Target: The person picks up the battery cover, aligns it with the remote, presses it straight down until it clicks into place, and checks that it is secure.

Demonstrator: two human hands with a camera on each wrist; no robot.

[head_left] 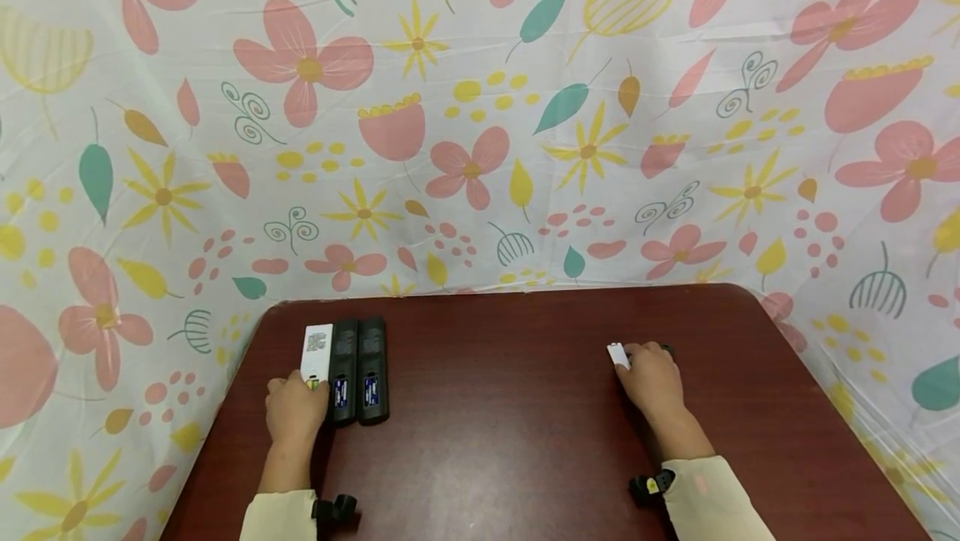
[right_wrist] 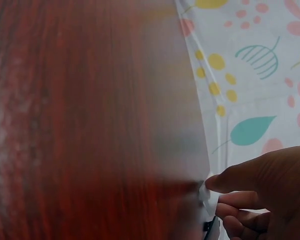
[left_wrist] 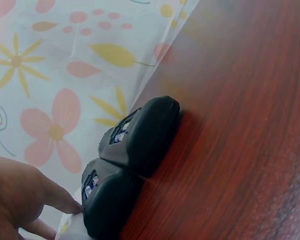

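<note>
At the table's left side a white remote control lies back-up, with a bit of yellow-green showing at its lower end. My left hand grips that end; in the left wrist view a finger reaches its edge beside the black remotes. Two black remote controls, one beside the white one and another on its right, lie back-up with blue batteries showing in their open compartments. Over at the right, my right hand pinches a small white battery cover. Dark pieces lie partly hidden by that hand.
A dark red-brown wooden table lies under everything. Floral cloth hangs behind it and along both sides. Each wrist carries a small black camera, one on the left and one on the right.
</note>
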